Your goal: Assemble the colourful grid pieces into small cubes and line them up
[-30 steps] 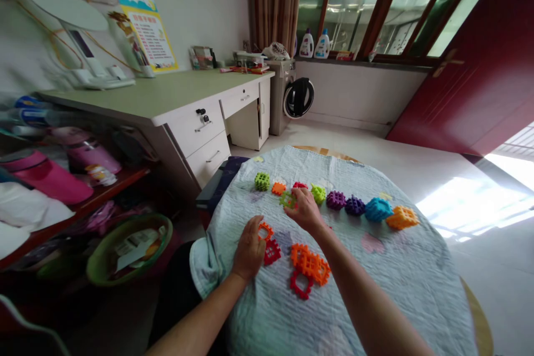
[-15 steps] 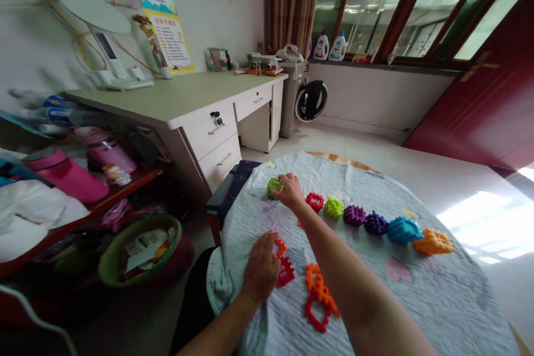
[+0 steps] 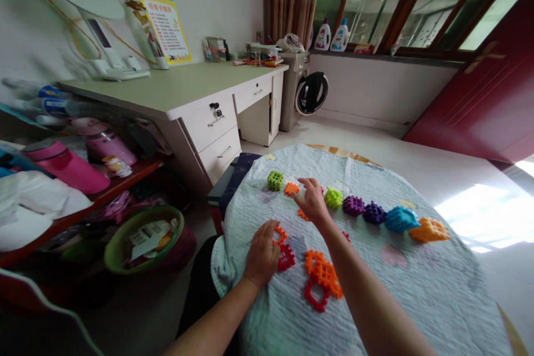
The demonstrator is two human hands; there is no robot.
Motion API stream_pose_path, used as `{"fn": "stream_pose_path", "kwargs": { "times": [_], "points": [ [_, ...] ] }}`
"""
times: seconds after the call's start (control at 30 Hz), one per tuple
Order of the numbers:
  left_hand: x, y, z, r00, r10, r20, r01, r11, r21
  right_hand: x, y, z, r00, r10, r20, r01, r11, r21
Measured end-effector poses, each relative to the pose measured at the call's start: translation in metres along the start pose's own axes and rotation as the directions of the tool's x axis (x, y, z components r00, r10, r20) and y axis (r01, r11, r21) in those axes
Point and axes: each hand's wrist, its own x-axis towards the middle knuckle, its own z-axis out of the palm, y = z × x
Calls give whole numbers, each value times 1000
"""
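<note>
My right hand [image 3: 312, 200] is over the far part of the table, fingers apart and holding nothing. A flat orange interlocking piece [image 3: 291, 188] lies by its fingertips, and a green lattice cube [image 3: 275, 180] sits further left. Behind the hand, a red cube [image 3: 322, 190] is mostly hidden. My left hand [image 3: 262, 256] rests on the cloth with fingers stretched out, beside an orange ring-shaped piece [image 3: 280, 235] and a red lattice piece [image 3: 286, 257]. Between my forearms lie several orange lattice pieces [image 3: 323, 272] and a red ring-shaped piece [image 3: 316, 295].
A row of lattice blocks runs rightward: yellow-green [image 3: 334, 198], purple [image 3: 354, 206], dark violet [image 3: 374, 212], blue [image 3: 401, 219] and yellow-orange [image 3: 429, 230]. Cloth covers the round table [image 3: 400, 295]. A desk [image 3: 179, 89], shelf [image 3: 125, 181] and basket [image 3: 112, 256] stand left.
My right hand has let go of the green cube and moved right, leaving the cube on the cloth. The flat orange piece beside it now shows. My left hand stays in place.
</note>
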Motion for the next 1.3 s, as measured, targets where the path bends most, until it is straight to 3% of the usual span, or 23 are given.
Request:
{"fn": "stream_pose_path", "kwargs": {
  "times": [0.2, 0.33, 0.43, 0.53, 0.63, 0.77, 0.9, 1.03, 1.2, 1.3],
  "points": [
    [4, 5, -4, 999, 46, -7, -46, 999, -27, -111, 44, -72, 970, 214, -117, -215, 977, 4],
    [6, 8, -6, 998, 55, -29, -55, 998, -6, -166, 87, -107, 954, 202, -222, -262, 922, -285],
    [7, 7, -5, 998, 49, -36, -49, 999, 8, -186, 108, -116, 949, 204, -241, -300, 824, -482],
    [12, 6, -8, 999, 38, -12, -38, 999, 31, -193, 114, -114, 938, 258, -233, -347, 733, -585],
    [23, 7, -17, 993, 10, 118, -18, 998, 66, -193, 111, -111, 932, 288, -222, -363, 699, -616],
    [43, 14, -33, 938, -79, 339, 45, 993, 107, -190, 105, -110, 931, 303, -203, -361, 687, -630],
    [58, 23, -41, 879, -124, 460, 63, 987, 145, -188, 102, -111, 927, 319, -198, -369, 678, -636],
    [62, 28, -38, 876, -51, 480, -30, 987, 160, -187, 99, -112, 923, 330, -199, -378, 672, -637],
    [53, 30, -27, 914, 128, 384, -197, 969, 146, -185, 94, -112, 919, 341, -200, -385, 659, -646],
    [49, 27, -27, 892, 222, 393, -311, 933, 179, -185, 93, -111, 917, 344, -204, -390, 652, -650]
  ]
}}
